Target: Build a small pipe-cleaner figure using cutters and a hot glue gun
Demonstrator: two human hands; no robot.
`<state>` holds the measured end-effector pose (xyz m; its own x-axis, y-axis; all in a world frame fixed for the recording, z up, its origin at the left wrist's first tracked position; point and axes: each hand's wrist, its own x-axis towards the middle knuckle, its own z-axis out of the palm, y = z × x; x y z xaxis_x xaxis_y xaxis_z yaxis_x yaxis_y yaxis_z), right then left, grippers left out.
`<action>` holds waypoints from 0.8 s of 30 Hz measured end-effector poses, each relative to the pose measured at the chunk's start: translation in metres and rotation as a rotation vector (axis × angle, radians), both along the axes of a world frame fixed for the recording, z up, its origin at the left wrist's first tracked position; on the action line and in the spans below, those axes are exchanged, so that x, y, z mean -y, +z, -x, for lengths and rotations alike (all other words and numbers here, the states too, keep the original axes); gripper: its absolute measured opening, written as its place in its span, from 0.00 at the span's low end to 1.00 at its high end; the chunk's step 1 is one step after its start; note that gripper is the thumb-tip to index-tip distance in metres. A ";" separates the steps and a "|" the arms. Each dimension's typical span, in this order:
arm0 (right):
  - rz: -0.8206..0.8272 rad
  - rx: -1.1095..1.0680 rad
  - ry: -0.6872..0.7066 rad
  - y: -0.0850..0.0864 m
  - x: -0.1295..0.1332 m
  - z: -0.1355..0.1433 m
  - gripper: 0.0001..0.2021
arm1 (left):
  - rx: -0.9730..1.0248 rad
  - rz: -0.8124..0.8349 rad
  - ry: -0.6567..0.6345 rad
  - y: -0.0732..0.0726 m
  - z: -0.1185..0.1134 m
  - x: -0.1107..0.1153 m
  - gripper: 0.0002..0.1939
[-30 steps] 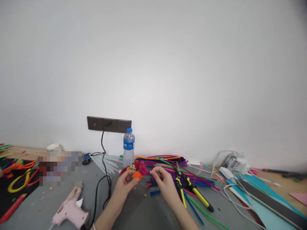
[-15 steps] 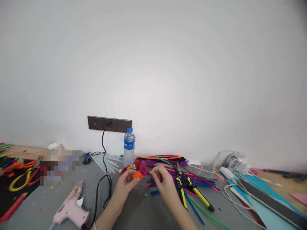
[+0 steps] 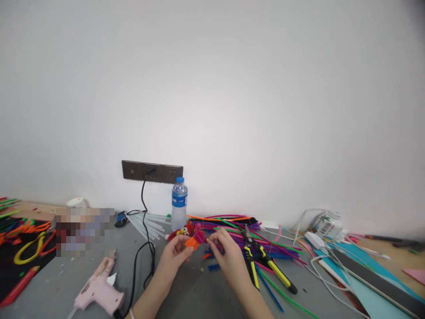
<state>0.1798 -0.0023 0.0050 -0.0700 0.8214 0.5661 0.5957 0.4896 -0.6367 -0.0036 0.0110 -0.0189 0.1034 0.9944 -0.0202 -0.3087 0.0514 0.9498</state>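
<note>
My left hand is closed on a small orange and magenta pipe-cleaner piece, pinched at its orange end between thumb and fingers. The magenta end has a curled loop at the top and points toward my right hand. My right thumb and forefinger are pinched together close to that end; whatever they hold is too small to make out. Just behind the piece lies a red and yellow craft figure with googly eyes, partly hidden by my left hand.
A water bottle stands behind my hands. Pliers with yellow-black handles lie across a heap of pipe cleaners. At left are a pink glue gun, its black cord and glue sticks. White cables trail at right.
My right fingertips have shifted very slightly at the magenta end of the piece. My left hand keeps its hold almost unmoved.
</note>
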 end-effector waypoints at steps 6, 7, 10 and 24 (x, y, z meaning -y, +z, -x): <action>0.023 -0.098 -0.016 -0.001 0.000 -0.001 0.07 | 0.027 0.016 -0.002 0.003 -0.001 0.001 0.21; 0.036 -0.154 -0.028 -0.001 0.000 -0.001 0.07 | 0.040 0.028 0.003 0.005 -0.001 0.001 0.22; 0.064 -0.322 -0.063 0.002 0.000 -0.003 0.12 | 0.112 0.086 0.019 0.010 -0.002 0.003 0.22; 0.322 0.302 0.189 -0.005 0.011 0.003 0.08 | 0.403 0.157 0.141 0.019 0.001 0.003 0.22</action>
<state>0.1764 -0.0129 0.0000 -0.3575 0.9085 0.2164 0.6968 0.4137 -0.5859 -0.0045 0.0079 -0.0001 -0.0028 0.9875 -0.1574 -0.6663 0.1155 0.7367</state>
